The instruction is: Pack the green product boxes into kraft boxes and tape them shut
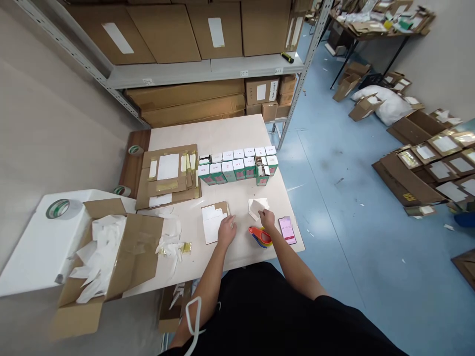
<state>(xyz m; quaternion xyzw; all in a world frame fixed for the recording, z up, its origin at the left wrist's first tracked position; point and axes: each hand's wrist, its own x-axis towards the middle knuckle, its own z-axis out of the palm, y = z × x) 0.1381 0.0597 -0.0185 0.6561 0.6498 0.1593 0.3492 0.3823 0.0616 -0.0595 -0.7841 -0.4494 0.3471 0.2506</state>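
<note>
My right hand (267, 219) pinches a small white paper slip (256, 207), one edge lifted, over a little stack of white paper (264, 202) on the table. Resting beside it, my left hand (226, 231) lies at the right edge of a cardboard piece (221, 205) that carries white paper sheets (213, 225); its fingers are loosely stretched, with nothing visible in them. Scissors with a red-orange handle (256, 231) lie just below my right hand, partly hidden by the forearm. A phone (287, 230) with a pink lit screen lies to the right.
Rows of small green-and-white boxes (238, 169) stand at the table's back right. Flattened cardboard (170, 188) lies left of them. An open carton (143, 247) of paper scraps stands at left, near tape rolls (58, 208). Behind rises a shelf (178, 73) of cartons.
</note>
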